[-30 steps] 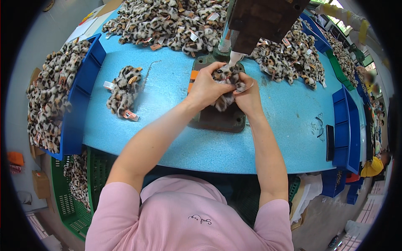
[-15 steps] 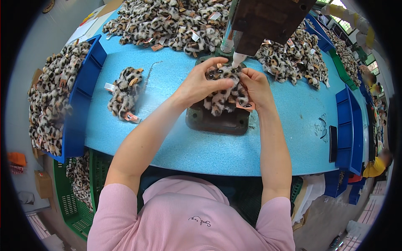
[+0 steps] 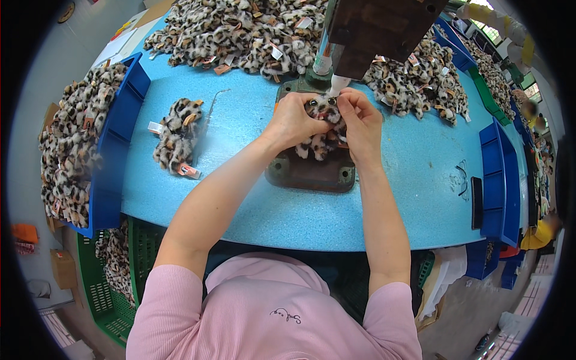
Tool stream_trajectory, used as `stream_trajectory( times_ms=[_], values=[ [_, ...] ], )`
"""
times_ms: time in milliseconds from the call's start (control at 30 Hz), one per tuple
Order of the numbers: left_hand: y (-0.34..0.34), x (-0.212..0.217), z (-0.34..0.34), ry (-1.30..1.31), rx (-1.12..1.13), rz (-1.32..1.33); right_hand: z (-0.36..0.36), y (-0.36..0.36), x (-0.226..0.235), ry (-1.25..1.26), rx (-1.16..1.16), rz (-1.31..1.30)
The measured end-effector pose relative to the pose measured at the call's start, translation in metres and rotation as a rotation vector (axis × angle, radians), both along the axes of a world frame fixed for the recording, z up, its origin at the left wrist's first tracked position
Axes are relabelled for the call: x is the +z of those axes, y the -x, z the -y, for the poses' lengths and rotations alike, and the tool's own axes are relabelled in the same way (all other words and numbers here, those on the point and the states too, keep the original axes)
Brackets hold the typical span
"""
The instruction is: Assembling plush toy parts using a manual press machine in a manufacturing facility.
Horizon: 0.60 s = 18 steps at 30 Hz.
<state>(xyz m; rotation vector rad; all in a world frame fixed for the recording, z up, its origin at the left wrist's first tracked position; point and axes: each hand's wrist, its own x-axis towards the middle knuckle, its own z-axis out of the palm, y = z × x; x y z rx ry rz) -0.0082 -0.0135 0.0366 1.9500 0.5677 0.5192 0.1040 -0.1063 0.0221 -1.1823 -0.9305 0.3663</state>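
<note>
A small spotted plush animal skin with two dark shiny eyes is held between both hands, under the white tip of a bench press. My left hand is closed on its left side, the thumb lying across the front. On the other side, my right hand pinches the plush near the eyes, just below the tip. The fingertips are partly hidden in the fur. Beneath them lies the dark green metal base of the press.
Another spotted plush skin with tags lies left of the press. Large heaps of them stand at the back. A filled blue bin is at the left edge; a blue tray, a dark phone-like slab and glasses are at the right.
Both hands have come closer together around the plush, and its eyes have turned and shifted to the right. The right hand has risen slightly, and the orange tag below it is now mostly hidden.
</note>
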Motion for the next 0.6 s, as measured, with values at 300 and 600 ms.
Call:
stream_trajectory(
  times_ms=[300,600],
  values=[
    [0.0,0.001,0.001,0.018,0.004,-0.01,-0.016,-0.027,0.01,0.193,0.182,0.09],
    [-0.002,0.001,0.002,-0.006,0.008,-0.031,-0.021,-0.052,0.015,0.427,0.429,0.069]
  ],
)
